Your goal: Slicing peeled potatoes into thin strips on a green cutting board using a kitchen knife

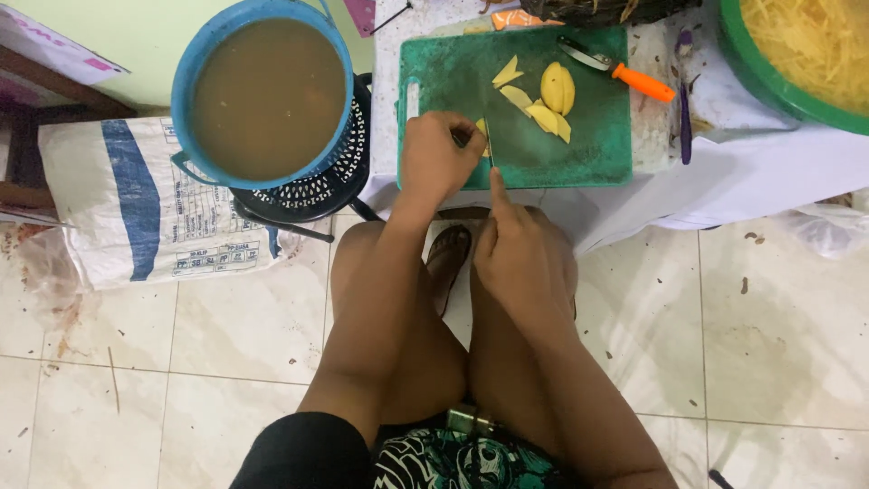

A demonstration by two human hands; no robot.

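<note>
A: On the tiled floor [226, 335], what's biggest?

B: One white sack with a blue stripe [136, 204], lying flat. Just beside it one blue bucket [267, 91] of brown liquid sits on a black stand [317, 186].

A: And the tabletop [724, 172]?

B: One green basin [797, 54] of yellow shreds at the far right corner. Then one green cutting board [516, 109], carrying about five yellow potato pieces [543, 100].

A: The hands?

B: Two. The left hand [434, 158] is curled down on the board's near edge, its grip closed over a small potato piece [482, 127]. The right hand [516, 249] has its grip closed on one knife [491, 149], forefinger laid along the thin blade, which stands at that piece.

A: Smaller things?

B: One peeler with an orange handle [634, 80], at the board's far right corner.
</note>
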